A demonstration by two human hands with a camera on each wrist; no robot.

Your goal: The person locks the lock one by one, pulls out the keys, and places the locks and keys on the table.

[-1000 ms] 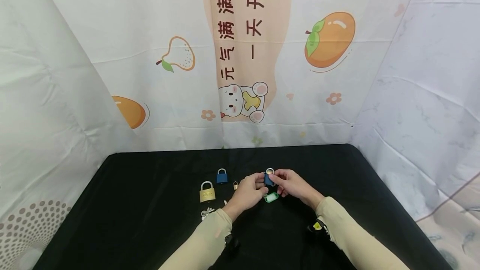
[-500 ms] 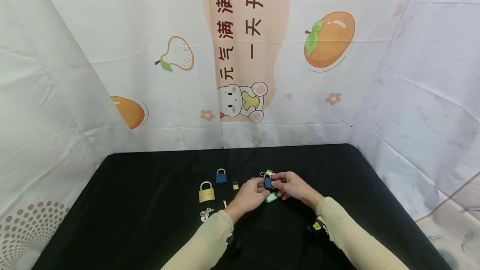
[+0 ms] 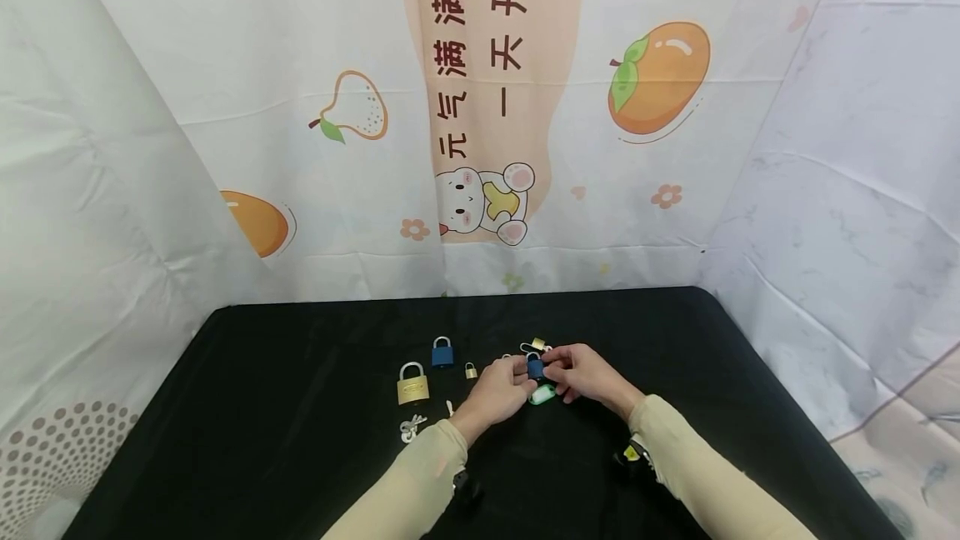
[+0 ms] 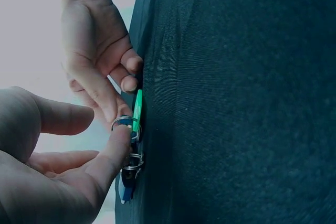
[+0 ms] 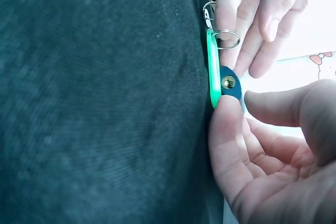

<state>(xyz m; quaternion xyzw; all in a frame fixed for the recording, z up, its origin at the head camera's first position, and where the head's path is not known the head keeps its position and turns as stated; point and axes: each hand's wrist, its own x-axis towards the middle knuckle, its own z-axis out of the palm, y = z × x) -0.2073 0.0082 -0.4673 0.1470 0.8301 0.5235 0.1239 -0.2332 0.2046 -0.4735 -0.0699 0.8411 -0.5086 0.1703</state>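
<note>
A blue padlock (image 3: 535, 367) with a silver shackle lies on the black cloth between my two hands. My left hand (image 3: 497, 390) has its fingertips at the padlock's left side, thumb held apart. From the right, my right hand (image 3: 588, 375) touches the lock with its fingertips; its thumb stands off a little in the right wrist view. The brass keyhole face of the padlock (image 5: 229, 82) points toward that hand. Just in front lies a green key tag (image 3: 542, 394), its metal ring (image 5: 227, 39) near the left fingers.
Left of the hands lie a large brass padlock (image 3: 412, 388), another blue padlock (image 3: 442, 352), a tiny brass padlock (image 3: 471, 371) and a bunch of keys (image 3: 411, 428). A small brass lock (image 3: 538, 343) lies behind the held area. White curtains (image 3: 360, 190) stand beyond the black table (image 3: 315, 457).
The blue padlock has come down and toward me, onto the cloth, bringing the small brass lock behind it into sight. The right thumb has drawn back from the padlock's front.
</note>
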